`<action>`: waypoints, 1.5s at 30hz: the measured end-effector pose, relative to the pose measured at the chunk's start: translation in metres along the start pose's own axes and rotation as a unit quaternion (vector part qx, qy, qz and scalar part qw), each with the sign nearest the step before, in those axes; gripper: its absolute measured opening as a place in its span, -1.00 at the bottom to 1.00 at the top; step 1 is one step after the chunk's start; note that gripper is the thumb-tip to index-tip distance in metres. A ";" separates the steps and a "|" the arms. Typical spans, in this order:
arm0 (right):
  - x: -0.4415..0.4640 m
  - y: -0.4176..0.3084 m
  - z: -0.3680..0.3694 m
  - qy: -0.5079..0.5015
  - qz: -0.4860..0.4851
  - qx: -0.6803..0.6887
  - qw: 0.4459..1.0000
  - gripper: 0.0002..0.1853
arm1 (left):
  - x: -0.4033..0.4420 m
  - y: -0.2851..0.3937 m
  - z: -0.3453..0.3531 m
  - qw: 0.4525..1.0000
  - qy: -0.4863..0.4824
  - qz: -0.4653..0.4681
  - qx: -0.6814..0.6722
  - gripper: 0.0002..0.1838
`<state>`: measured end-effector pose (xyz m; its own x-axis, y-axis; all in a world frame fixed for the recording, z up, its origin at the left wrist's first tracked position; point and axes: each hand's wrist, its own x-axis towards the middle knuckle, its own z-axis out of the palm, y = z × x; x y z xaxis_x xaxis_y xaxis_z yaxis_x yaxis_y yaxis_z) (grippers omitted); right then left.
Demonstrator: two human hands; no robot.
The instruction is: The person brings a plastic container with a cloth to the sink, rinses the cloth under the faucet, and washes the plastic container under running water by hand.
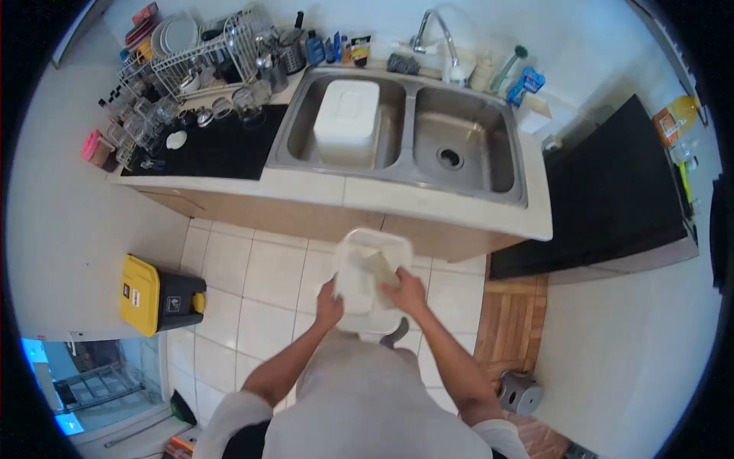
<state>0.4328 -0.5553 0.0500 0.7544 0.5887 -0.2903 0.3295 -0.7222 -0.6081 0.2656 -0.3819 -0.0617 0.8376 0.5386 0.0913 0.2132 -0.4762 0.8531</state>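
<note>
A white plastic tub (354, 287) with rounded corners is held in front of my body, above the tiled floor. My left hand (329, 304) grips its left rim, fingers wrapped around the edge. At the tub's right side, my right hand (406, 293) is closed on a pale cloth (380, 269), which lies against the inside of the tub. The fingertips of the right hand are partly hidden by the cloth. Another white container (348, 111), box-shaped, stands in the left basin of the sink.
Beyond the counter edge is a double steel sink (409, 145) with a faucet (440, 34). A dish rack (206, 57) and several glass jars (149, 115) crowd the left counter. A yellow-lidded bin (141, 294) stands left on the floor; a black appliance (589, 183) is right.
</note>
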 end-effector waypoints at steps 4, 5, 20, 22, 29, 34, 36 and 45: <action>0.009 0.035 0.001 -0.041 0.077 0.403 0.911 -0.60 | -0.020 -0.053 0.040 0.969 0.220 -0.110 -0.001 -0.67; 0.005 0.044 0.000 -0.049 0.105 0.452 0.884 -0.58 | -0.034 -0.066 0.042 0.954 0.234 -0.180 0.043 -0.73; 0.043 0.172 0.070 -0.062 0.407 0.456 0.789 -0.39 | -0.022 -0.386 0.211 0.711 0.312 -0.630 0.027 -0.74; 0.048 0.195 0.082 -0.077 0.417 0.422 0.801 -0.40 | -0.021 -0.400 0.218 0.685 0.317 -0.656 -0.023 -0.73; 0.082 0.130 0.071 -0.154 0.373 0.350 0.845 -0.49 | -0.058 -0.412 0.216 0.669 0.361 -0.631 -0.157 -0.76; 0.079 0.095 0.009 -0.267 0.245 0.247 0.899 -0.52 | -0.121 -0.287 0.106 0.739 0.353 -0.480 -0.316 -0.65; 0.079 0.058 -0.024 -0.281 0.186 0.227 0.914 -0.50 | -0.143 -0.237 0.034 0.729 0.346 -0.509 -0.299 -0.59; 0.099 0.043 -0.153 -0.103 0.023 0.387 0.916 -0.40 | -0.040 0.060 -0.234 0.897 0.259 -0.322 -0.157 -0.69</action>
<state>0.6085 -0.5834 0.1084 0.6078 0.6775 -0.4142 -0.2615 -0.3218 -0.9100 0.1273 -0.2688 0.1058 0.2290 0.9210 -0.3150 0.3483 0.2247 0.9101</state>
